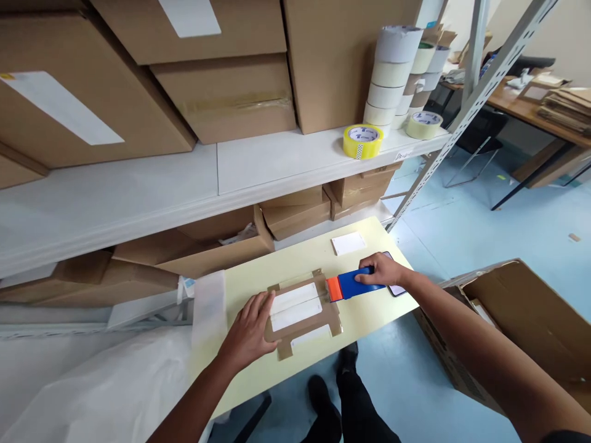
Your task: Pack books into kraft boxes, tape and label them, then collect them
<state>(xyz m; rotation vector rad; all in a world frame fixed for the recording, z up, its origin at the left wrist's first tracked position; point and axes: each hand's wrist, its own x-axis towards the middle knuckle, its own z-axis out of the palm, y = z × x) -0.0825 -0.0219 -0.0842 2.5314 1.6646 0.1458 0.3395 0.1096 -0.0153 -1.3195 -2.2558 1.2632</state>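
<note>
A small flat cardboard piece (308, 324) lies on the pale yellow table, with white labels (295, 306) on its face and brown tape along its edges. My left hand (253, 323) rests on its left end, fingers stretched and thumb apart. In my right hand (381, 271) is a blue tape dispenser (356, 283) with an orange front, its head touching the cardboard's right end. A phone (396, 289) lies partly hidden beneath the right hand. Beyond the dispenser sits a white card (348, 243).
Behind the table stands a white shelf (277, 157) with large cartons (231, 98), stacked tape rolls (390, 77) and a yellow tape roll (362, 141). Open boxes (217, 249) fill the lower shelf. At right, an open carton (530, 307) stands on the floor. White sheeting (106, 381) lies at left.
</note>
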